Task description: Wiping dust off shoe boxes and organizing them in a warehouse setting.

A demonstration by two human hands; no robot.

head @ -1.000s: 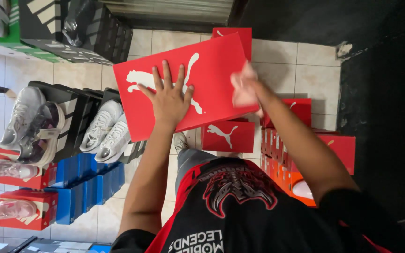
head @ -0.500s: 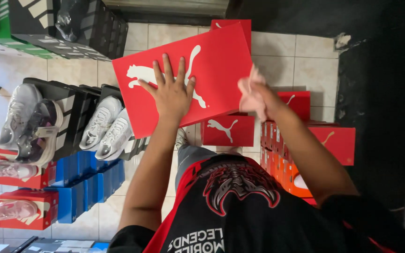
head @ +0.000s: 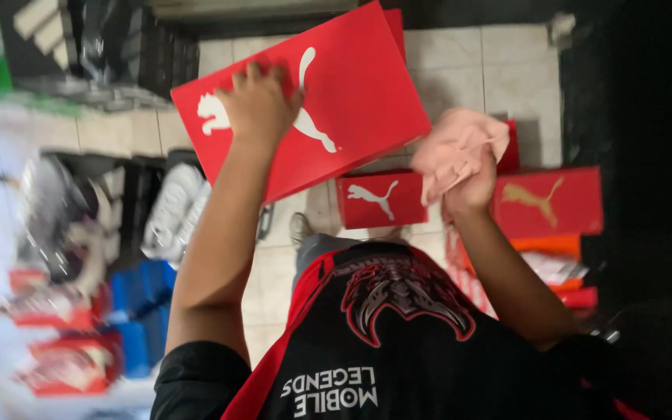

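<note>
The left hand (head: 257,105) lies flat on the broad top face of a large red shoebox (head: 328,101), fingers spread and palm pressed down, so nothing is pinched or curled around; it is an open, bracing contact that seems meant to keep the box steady while it is held up at a tilt above the tiled floor (head: 460,58). The box sits in the far middle of the view, its long side slanting from near left up to far right, with a white leaping-animal figure printed across it. The left forearm runs almost straight from the near black sleeve out to the box, elbow low and wrist bent slightly back. The right hand (head: 468,183) is closed around a bunched pink cloth (head: 460,144), which bulges out above the knuckles just beside the box's right edge; whether the cloth touches the box I cannot tell. The right arm comes up from the near right, bent at the elbow, the fist turned toward the box as if placed for wiping its surface. Below them, on the floor, lie a smaller red box (head: 380,198) and another red box (head: 550,202) to the right. To the left, blurred, white shoes (head: 173,210) rest on dark boxes, with blue boxes (head: 138,307) nearer.
</note>
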